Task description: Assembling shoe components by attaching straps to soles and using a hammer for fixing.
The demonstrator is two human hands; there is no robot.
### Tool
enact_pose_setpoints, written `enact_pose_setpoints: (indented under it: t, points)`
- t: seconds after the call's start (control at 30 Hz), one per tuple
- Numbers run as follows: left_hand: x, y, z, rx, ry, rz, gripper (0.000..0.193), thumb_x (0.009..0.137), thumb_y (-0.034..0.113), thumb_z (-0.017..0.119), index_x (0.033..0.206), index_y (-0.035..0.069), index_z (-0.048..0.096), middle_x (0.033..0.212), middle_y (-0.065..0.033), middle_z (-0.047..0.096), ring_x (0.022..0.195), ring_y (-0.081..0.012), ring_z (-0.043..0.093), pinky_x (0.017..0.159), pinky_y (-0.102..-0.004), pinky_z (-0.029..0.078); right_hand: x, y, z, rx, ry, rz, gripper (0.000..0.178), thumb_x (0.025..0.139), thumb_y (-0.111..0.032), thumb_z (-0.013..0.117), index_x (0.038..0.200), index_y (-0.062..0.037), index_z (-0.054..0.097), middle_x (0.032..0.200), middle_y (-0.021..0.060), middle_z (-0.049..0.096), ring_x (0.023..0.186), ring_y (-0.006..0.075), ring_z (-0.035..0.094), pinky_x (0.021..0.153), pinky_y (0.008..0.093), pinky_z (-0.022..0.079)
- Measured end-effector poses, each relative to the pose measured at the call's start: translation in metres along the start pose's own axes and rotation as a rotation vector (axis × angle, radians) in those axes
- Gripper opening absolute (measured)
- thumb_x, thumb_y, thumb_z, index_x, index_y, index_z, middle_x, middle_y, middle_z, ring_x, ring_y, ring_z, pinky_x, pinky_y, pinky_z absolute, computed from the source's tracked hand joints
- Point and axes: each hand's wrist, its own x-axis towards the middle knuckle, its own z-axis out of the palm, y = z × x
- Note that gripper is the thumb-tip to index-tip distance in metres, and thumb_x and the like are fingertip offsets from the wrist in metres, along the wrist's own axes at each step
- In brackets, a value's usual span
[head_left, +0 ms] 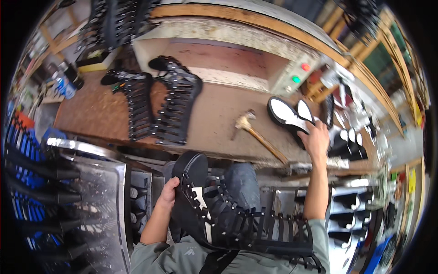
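Observation:
Across my lap lies a tall black strappy boot (237, 230) with a thick platform sole and a pale patch along its side. My left hand (169, 192) is closed on the edge of its sole, near the toe. Over the bench at the right, my right hand (315, 141) has its fingers closed around the narrow end of a black shoe sole (284, 111) with a white inner face. A second sole (305, 110) of the same kind lies beside it, partly hidden by my fingers. Between the boot and the soles, a hammer (262, 137) rests on the bench.
Two black strappy boots (175, 107) lie at the left of the brown workbench (219, 107). Behind them stands a pale open-fronted box with red and green buttons (296, 79). More black-and-white soles (351, 144) are at the right. A rack of black boot parts (50, 196) fills the left side.

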Motion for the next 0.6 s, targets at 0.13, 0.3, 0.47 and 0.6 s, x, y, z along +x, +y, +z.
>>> enact_pose_setpoints:
  t: [0.13, 0.3, 0.47, 0.6]
  points:
    - [-0.015, 0.013, -0.011, -0.155, 0.056, 0.051, 0.052, 0.084, 0.042, 0.06, 0.119, 0.002, 0.056, 0.111, -0.0103, 0.064, 0.103, -0.0245, 0.061, 0.094, -0.039, 0.046, 0.061, -0.062, 0.016, 0.192, 0.181, -0.154, 0.043, 0.068, -0.031, 0.076, 0.103, -0.0082, 0.068, 0.097, 0.0156, 0.06, 0.095, 0.0346, 0.057, 0.082, 0.0418, 0.047]
    - [-0.038, 0.02, -0.019, 0.118, 0.37, 0.365, 0.049, 0.088, 0.04, 0.053, 0.12, 0.003, 0.056, 0.118, -0.0116, 0.061, 0.108, -0.0247, 0.059, 0.097, -0.0402, 0.044, 0.201, -0.15, 0.07, 0.25, 0.187, -0.379, 0.043, 0.072, -0.039, 0.071, 0.105, -0.0122, 0.068, 0.106, 0.0137, 0.063, 0.097, 0.032, 0.059, 0.082, 0.0406, 0.048]
    - [-0.069, -0.007, -0.061, -0.342, 0.39, 0.332, 0.071, 0.074, 0.042, 0.068, 0.13, 0.002, 0.048, 0.126, -0.0143, 0.057, 0.114, -0.032, 0.056, 0.099, -0.0478, 0.044, 0.292, -0.202, 0.118, 0.222, -0.09, -0.342, 0.047, 0.076, -0.046, 0.068, 0.112, -0.0161, 0.067, 0.106, 0.0158, 0.065, 0.101, 0.0279, 0.061, 0.084, 0.0391, 0.048]
    - [-0.058, -0.016, -0.073, -0.255, 0.401, 0.295, 0.075, 0.071, 0.045, 0.07, 0.129, 0.001, 0.05, 0.125, -0.0145, 0.057, 0.111, -0.0339, 0.056, 0.098, -0.0489, 0.044, 0.31, -0.187, 0.135, 0.309, 0.026, -0.487, 0.043, 0.078, -0.043, 0.067, 0.112, -0.0159, 0.066, 0.109, 0.013, 0.064, 0.103, 0.0304, 0.059, 0.089, 0.0399, 0.046]
